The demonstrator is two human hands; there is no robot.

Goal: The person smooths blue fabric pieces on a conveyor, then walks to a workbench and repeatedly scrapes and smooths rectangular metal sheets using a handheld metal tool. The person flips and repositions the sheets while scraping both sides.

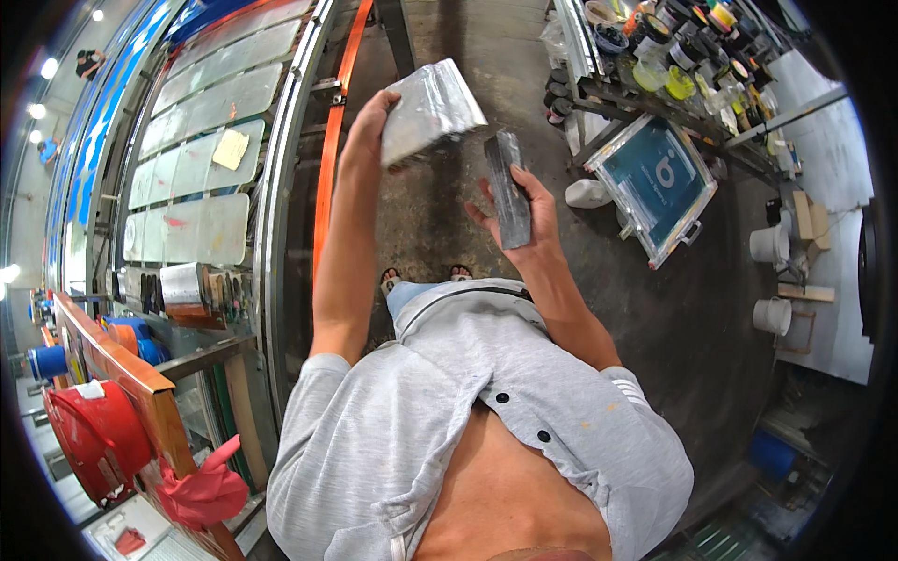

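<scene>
My left hand (369,122) is closed on the left edge of a silvery metal plate-like tool (426,117), which has a ridged, shiny strip along its right side. It is held tilted above the floor, in front of me. To the right and a little nearer, my right hand (541,220) grips a narrow dark grey bar (508,192), upright against the palm with the thumb on it. Some fingers of that hand spread out on the bar's left side. Plate and bar are apart by a small gap. The exact kind of each tool is unclear.
On my left runs a printing table with several pale platens (187,234) and an orange rail (335,150). A red bucket (98,439) and pink cloth (206,486) are nearer. Rightward, a framed teal screen (655,187) leans by a shelf of ink pots (678,84). A person (89,64) is far left.
</scene>
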